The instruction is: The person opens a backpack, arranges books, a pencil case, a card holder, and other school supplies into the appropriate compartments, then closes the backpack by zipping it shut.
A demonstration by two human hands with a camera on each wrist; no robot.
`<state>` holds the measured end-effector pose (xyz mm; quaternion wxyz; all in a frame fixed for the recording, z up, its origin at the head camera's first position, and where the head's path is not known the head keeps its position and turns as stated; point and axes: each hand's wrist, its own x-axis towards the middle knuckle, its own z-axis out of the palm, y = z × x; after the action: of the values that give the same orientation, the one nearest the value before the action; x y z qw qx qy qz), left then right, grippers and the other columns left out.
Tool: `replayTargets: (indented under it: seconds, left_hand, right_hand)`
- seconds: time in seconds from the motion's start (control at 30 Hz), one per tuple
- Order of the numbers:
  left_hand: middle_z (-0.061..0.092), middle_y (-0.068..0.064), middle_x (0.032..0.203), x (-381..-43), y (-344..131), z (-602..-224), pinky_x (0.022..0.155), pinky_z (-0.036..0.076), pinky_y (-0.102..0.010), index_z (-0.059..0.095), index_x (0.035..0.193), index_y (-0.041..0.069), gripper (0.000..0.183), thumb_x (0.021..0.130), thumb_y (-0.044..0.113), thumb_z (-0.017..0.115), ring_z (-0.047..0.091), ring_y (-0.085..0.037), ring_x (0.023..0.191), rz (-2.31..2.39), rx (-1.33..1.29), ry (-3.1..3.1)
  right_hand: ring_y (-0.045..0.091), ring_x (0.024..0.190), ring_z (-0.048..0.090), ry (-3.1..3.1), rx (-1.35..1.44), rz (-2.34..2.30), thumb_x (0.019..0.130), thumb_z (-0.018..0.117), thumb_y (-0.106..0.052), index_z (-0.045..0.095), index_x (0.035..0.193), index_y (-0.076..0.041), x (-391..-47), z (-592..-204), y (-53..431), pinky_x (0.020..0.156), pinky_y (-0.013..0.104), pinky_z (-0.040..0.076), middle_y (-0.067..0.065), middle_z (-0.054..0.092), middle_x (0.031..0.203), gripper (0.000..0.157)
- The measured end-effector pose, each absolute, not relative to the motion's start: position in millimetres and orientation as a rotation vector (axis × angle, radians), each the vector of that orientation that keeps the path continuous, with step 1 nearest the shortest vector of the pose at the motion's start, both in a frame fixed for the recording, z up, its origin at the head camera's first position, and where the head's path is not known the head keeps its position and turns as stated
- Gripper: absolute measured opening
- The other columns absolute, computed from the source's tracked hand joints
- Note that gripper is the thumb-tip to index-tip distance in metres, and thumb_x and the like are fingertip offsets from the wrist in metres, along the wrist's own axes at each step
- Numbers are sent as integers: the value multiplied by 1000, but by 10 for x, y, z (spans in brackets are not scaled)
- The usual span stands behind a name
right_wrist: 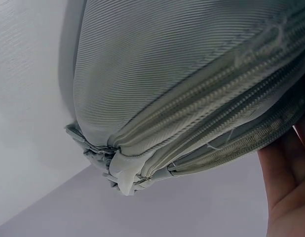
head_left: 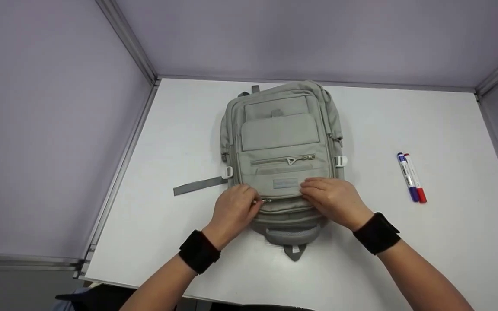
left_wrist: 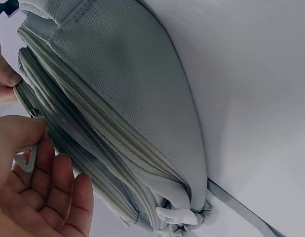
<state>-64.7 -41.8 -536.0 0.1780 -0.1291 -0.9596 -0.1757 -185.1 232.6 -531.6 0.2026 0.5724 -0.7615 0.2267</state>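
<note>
A grey-green backpack (head_left: 280, 131) lies front side up on the white table, its top handle end toward me. My left hand (head_left: 237, 209) pinches a zipper pull (left_wrist: 26, 159) between thumb and index finger; the pull's triangular ring shows in the left wrist view. The other left fingers are loosely bent. My right hand (head_left: 333, 199) pinches the edge of the front pocket, right of the sewn label (head_left: 285, 183). In the right wrist view, part of the right hand (right_wrist: 286, 182) lies at the parted zipper edge (right_wrist: 226, 157); its fingertips are partly hidden.
A blue marker (head_left: 408, 177) and a red marker (head_left: 415, 178) lie side by side to the right of the backpack. A loose strap (head_left: 199, 186) extends left across the table (head_left: 154, 233). Pale panels (head_left: 301, 39) stand around the back and sides.
</note>
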Motion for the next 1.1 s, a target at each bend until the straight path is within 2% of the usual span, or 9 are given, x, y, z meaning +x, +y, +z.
replayTargets:
  seconds: [0.3, 0.47, 0.6, 0.67, 0.77, 0.9, 1.1]
  left_hand:
    - [64, 3, 86, -616, -458, -5338, 70, 49, -32, 69, 93, 15, 11, 96, 24, 74, 60, -16, 78, -486, -338, -2747]
    - [64, 3, 84, -608, -450, -5348, 67, 48, -31, 68, 92, 15, 11, 96, 23, 74, 59, -15, 76, -477, -343, -2719]
    - [64, 3, 84, -612, -436, -5363, 67, 49, -32, 68, 92, 16, 11, 95, 23, 75, 59, -16, 77, -468, -343, -2707]
    - [64, 2, 85, -614, -433, -5369, 68, 49, -32, 68, 92, 15, 11, 95, 23, 75, 59, -16, 77, -473, -343, -2702]
    - [63, 2, 84, -617, -427, -5375, 68, 49, -33, 68, 91, 15, 11, 94, 22, 76, 59, -17, 77, -487, -351, -2689]
    - [63, 2, 84, -617, -427, -5369, 67, 49, -33, 68, 91, 15, 10, 94, 21, 76, 59, -17, 76, -497, -352, -2685]
    - [64, 2, 85, -592, -475, -5354, 68, 49, -33, 68, 92, 15, 8, 95, 21, 75, 60, -17, 78, -505, -327, -2696]
  right_hand:
    - [27, 105, 71, -2144, 1616, 586, 85, 82, -13, 78, 108, -5, -1805, -5273, 2211, 89, 44, 56, 7, 75, 109, 25]
    - [28, 110, 68, -2174, 1684, 527, 87, 82, -21, 76, 113, -6, -1723, -5206, 2021, 96, 44, 52, 8, 74, 115, 31]
    - [29, 112, 67, -2176, 1735, 469, 89, 80, -23, 76, 113, -5, -1660, -5180, 1834, 97, 43, 52, 9, 73, 115, 31]
    - [29, 109, 68, -2172, 1743, 443, 89, 80, -21, 76, 111, -4, -1639, -5182, 1750, 94, 42, 53, 9, 73, 112, 28]
    - [26, 95, 68, -2168, 1713, 405, 87, 81, -19, 76, 99, -6, -1619, -5196, 1665, 82, 39, 56, 6, 72, 101, 18]
    - [23, 75, 58, -2165, 1670, 375, 86, 81, -17, 73, 84, -8, -1612, -5219, 1615, 66, 36, 50, 2, 65, 85, 12]
    - [23, 72, 55, -2141, 1667, 378, 87, 76, -9, 73, 83, -9, -1618, -5214, 1600, 61, 36, 49, 2, 62, 83, 5]
